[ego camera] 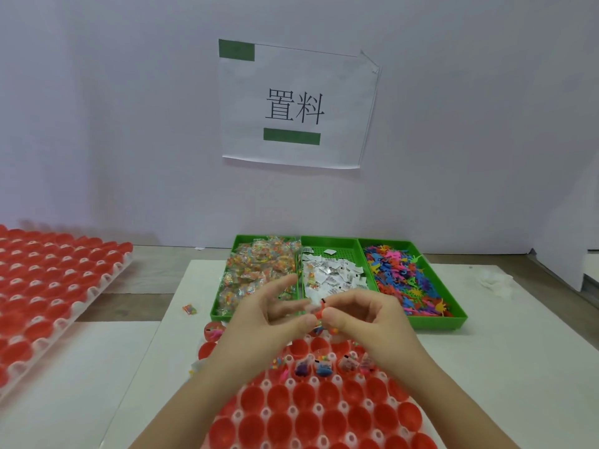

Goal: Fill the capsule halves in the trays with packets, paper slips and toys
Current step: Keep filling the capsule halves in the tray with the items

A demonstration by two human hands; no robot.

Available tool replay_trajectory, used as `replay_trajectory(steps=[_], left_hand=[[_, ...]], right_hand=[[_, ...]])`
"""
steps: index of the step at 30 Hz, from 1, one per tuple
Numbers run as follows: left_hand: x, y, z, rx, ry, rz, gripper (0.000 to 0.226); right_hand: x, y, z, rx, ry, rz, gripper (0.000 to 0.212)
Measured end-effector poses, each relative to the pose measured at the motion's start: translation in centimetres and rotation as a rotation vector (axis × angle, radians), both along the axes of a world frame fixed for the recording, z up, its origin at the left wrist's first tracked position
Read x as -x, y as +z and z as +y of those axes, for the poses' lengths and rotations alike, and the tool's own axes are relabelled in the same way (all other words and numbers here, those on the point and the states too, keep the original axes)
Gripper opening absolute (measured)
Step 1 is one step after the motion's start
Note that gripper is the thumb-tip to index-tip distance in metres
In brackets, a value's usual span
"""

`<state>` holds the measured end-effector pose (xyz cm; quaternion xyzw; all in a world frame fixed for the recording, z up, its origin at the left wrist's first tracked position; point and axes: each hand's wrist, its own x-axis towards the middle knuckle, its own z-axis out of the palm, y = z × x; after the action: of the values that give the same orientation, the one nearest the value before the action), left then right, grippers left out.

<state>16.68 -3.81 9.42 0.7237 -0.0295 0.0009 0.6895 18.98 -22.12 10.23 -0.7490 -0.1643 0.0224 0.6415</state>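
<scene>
My left hand (262,322) and my right hand (366,319) meet above the far end of the near white tray (311,416) of red capsule halves. Together their fingertips pinch a small bundle (319,311): a white paper slip with a black mark and a red toy piece. Several capsule halves (324,367) just below the hands hold packets, slips and toys; the rows nearer me hold nothing. Behind the hands stand three green bins: bead packets (256,273), paper slips (334,277) and coloured toys (408,280).
A second tray of red capsule halves (48,286) lies at the left. A loose packet (189,308) sits on the white mat left of the bins. Crumpled white material (496,281) lies at the right. A paper sign (298,105) hangs on the wall.
</scene>
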Motion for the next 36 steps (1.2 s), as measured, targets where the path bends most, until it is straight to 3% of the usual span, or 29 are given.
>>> replay_trajectory(steps=[2, 4, 6, 8, 9, 13, 15, 17, 21, 23, 25, 30, 36], left_hand=[[-2.3, -0.2, 1.2, -0.105, 0.123, -0.04, 0.039], [-5.0, -0.9, 2.7, -0.231, 0.319, -0.071, 0.025], [-7.6, -2.0, 4.2, -0.584, 0.384, -0.04, 0.021], [-9.6, -3.1, 5.3, -1.07, 0.285, 0.061, 0.029], [-10.3, -3.4, 5.7, -1.198, 0.235, 0.092, 0.03], [-11.2, -3.7, 6.0, -1.194, 0.179, 0.016, 0.006], [-10.9, -3.8, 5.9, -1.123, 0.255, -0.055, 0.008], [-10.1, -3.2, 5.7, -0.914, 0.324, -0.107, 0.014], [-6.9, -0.4, 3.1, -0.239, 0.268, -0.042, 0.013], [-4.7, 0.8, 0.9, 0.211, 0.128, 0.099, 0.018], [-2.5, 1.7, -1.3, 0.533, 0.01, 0.232, 0.022], [1.3, 2.6, -4.3, 0.68, -0.2, 0.261, 0.028], [2.6, 3.7, -4.3, 0.76, -0.303, 0.333, 0.045]], right_hand=[[-0.4, -0.2, -0.7, -0.153, -0.048, 0.049, 0.015], [-0.6, -0.4, -1.5, -0.248, -0.085, 0.068, 0.011], [-0.6, -0.6, -2.2, -0.302, -0.126, 0.079, 0.02], [-0.6, -0.8, -2.6, -0.325, -0.157, 0.083, 0.024], [-0.7, -0.9, -2.9, -0.33, -0.162, 0.081, 0.022], [-0.8, -0.6, -3.8, -0.308, -0.177, 0.044, 0.016], [-0.8, -0.2, -4.2, -0.294, -0.178, 0.016, 0.017], [-0.8, 0.2, -4.3, -0.295, -0.181, 0.003, 0.017], [-0.4, 0.7, -3.7, -0.285, -0.146, 0.018, 0.017], [0.0, 1.1, -2.8, -0.251, -0.104, 0.022, 0.013], [0.5, 1.7, -1.9, -0.176, -0.057, -0.018, 0.017], [1.4, 4.3, -1.3, 0.026, 0.072, -0.131, 0.025], [1.8, 5.4, -2.5, 0.222, 0.138, -0.065, 0.005]])
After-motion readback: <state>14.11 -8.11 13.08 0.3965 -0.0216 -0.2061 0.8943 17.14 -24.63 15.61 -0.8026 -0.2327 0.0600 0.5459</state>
